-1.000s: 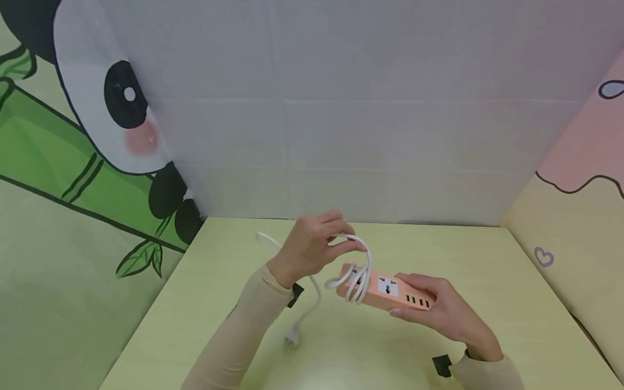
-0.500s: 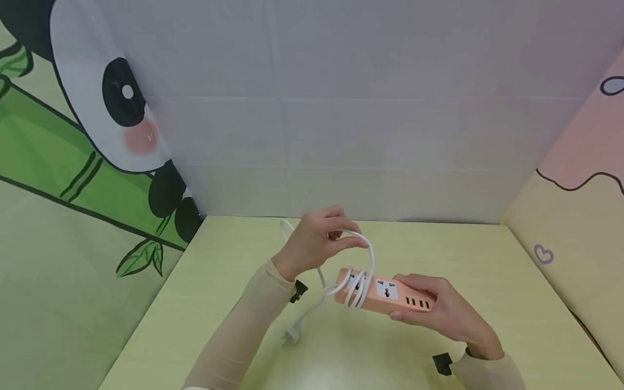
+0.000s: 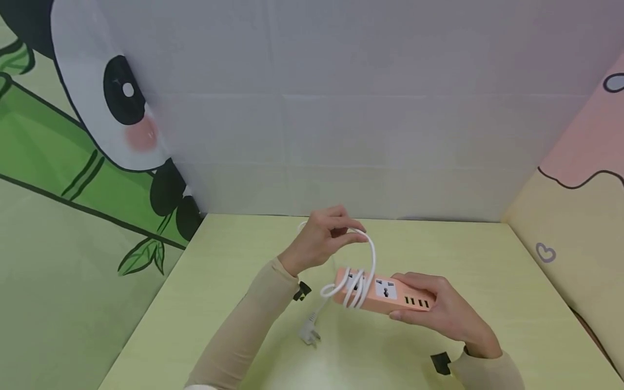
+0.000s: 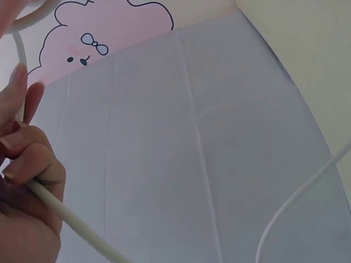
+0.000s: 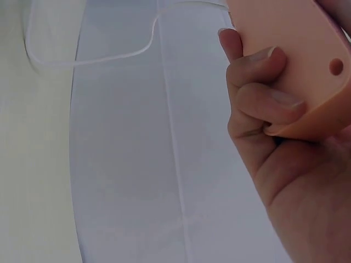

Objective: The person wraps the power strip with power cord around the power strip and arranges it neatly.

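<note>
Our left hand (image 3: 324,238) pinches the white power cord (image 3: 374,257) beyond the peach power strip (image 3: 377,302), whose right end our right hand (image 3: 441,306) grips over the table (image 3: 439,246), and easing that pinch could let the loops (image 3: 361,290) slip off left.

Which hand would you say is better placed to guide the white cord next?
Probably the left hand: it pinches the white cord above the power strip, while the right hand is occupied gripping the strip.
</note>
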Available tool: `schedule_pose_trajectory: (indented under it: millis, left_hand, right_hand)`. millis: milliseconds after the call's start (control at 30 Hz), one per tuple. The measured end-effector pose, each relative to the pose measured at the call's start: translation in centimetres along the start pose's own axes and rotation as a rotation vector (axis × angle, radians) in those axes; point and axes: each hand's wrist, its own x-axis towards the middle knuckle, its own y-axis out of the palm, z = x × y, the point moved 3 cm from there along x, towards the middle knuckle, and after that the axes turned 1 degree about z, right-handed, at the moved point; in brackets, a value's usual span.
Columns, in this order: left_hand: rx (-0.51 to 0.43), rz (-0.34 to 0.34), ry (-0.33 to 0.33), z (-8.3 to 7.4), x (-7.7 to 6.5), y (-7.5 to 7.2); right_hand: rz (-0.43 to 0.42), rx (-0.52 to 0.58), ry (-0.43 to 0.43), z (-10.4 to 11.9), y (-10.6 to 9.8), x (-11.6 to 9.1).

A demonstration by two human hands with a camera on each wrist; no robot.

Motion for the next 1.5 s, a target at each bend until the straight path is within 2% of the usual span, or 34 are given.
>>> schedule_pose_trajectory:
  millis: [133,267,400,500,733,1033,1267,1400,1500]
  left_hand:
    - [-0.008,0.014,-0.024,0.3,-0.2,0.2]
    - [0.023,-0.005,-0.042,0.6,-0.3,0.3]
    - [0.049,-0.053,-0.093,1.2,-0.5,0.3]
    - [0.014,-0.068,-0.146,1.8,-0.8,0.5]
    - [-0.035,-0.005,-0.202,2.8,-1.1,1.6]
    - [-0.094,0.08,-0.22,3.2,-1.3,2.5]
    - [-0.075,0.158,-0.263,4.1,-1.9,4.3]
    - [-0.065,0.16,-0.288,4.7,-2.4,5.2]
    - [-0.113,0.159,-0.323,5.1,-2.8,5.9]
  right_hand:
    - [0.002,0.004,-0.019,-0.1,0.1,0.0]
    - [-0.001,0.002,-0.038,-0.2,0.2,0.1]
    - [0.003,0.01,-0.054,-0.1,0.3,0.2]
    - [-0.009,0.004,-0.062,0.0,0.4,0.1]
    - [-0.042,0.004,-0.046,0.0,0.1,-0.1]
    - [-0.058,-0.007,-0.067,0.2,-0.4,-0.2]
    - [-0.098,-0.012,-0.068,-0.9,-1.1,-0.4]
    - [-0.108,-0.003,-0.071,-1.6,-1.4,-0.5]
    - [-0.115,0.006,-0.068,-2.2,-1.6,-0.5]
